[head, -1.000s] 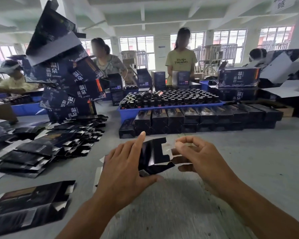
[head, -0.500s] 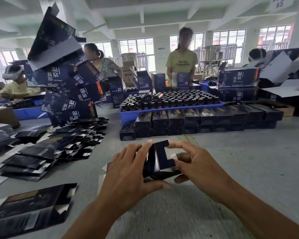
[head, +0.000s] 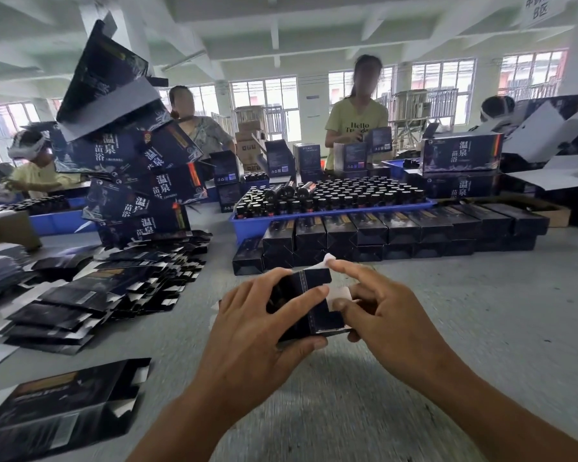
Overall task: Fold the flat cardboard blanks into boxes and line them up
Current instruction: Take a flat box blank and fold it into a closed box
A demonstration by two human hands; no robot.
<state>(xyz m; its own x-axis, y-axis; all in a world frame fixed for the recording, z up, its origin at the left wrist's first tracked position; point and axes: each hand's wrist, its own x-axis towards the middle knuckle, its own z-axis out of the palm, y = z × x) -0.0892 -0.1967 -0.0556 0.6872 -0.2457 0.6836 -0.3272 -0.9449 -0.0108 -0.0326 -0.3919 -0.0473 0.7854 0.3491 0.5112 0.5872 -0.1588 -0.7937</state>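
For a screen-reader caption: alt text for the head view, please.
Two hands, left hand and right hand, fold a dark box above a grey table. Flat blanks lie left; finished boxes line up behind.

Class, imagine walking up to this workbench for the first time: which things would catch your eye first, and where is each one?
Front and centre, the left hand and right hand grip a small dark box with its white flaps still open. Behind them a row of folded boxes lines the front of a blue tray of bottles. To the left, flat blanks spread below a leaning stack of large printed cartons.
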